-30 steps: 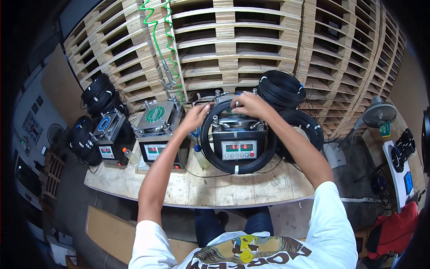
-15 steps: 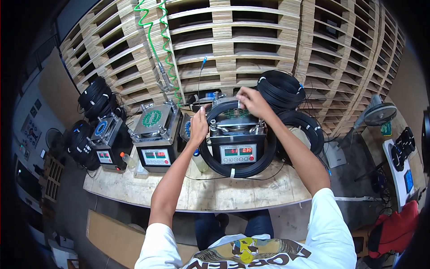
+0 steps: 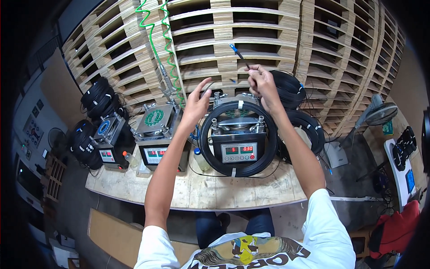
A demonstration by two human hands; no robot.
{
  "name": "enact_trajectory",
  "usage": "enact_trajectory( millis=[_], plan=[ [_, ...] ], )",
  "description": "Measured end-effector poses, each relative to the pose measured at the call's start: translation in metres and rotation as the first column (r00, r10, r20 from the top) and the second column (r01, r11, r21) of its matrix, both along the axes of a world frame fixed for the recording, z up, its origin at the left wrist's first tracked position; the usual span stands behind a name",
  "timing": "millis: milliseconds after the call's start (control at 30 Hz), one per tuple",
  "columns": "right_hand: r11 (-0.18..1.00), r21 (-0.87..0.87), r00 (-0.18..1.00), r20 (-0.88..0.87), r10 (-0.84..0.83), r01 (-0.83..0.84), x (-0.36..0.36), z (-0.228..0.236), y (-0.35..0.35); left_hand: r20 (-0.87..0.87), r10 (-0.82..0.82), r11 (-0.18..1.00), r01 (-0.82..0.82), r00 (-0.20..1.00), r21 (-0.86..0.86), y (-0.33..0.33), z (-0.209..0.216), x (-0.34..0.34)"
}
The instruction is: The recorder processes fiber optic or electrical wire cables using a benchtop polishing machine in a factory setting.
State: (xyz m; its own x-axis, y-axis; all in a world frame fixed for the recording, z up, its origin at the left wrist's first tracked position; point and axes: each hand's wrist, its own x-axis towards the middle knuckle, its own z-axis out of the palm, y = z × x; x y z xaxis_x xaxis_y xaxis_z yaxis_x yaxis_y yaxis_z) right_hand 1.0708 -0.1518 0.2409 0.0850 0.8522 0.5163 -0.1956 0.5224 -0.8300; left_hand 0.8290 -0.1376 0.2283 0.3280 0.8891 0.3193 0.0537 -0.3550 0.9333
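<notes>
Hands lift the cable end off the coil

The right hand [image 3: 261,83] pinches the thin black cable [image 3: 242,57] tight, up above the coil [image 3: 237,134] at the worktop's back edge. The left hand [image 3: 197,99] is open beside it. Best to pull slowly so no loops tangle.

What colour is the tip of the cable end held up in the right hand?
Blue, on a black cable end pinched by the right hand; seen in the head view.

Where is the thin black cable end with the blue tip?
In the head view, the thin black cable end with the blue tip sticks up from the right hand, above the black cable coil, before the wooden pallets.
</notes>
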Motion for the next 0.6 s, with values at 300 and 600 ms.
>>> enact_trajectory(
  millis=[300, 600],
  plan=[
    [0.988, -0.061, 0.971, -0.203, 0.126, -0.141, -0.021, -0.019, -0.024, 0.079, -0.146, 0.962, 0.123, 0.986, 0.242, -0.037, -0.011, 0.037],
    [0.998, -0.003, 0.949, -0.309, 0.064, -0.069, -0.012, -0.011, -0.040, -0.016, -0.260, 0.944, 0.258, 0.965, 0.205, -0.035, -0.026, 0.040]
  ],
)
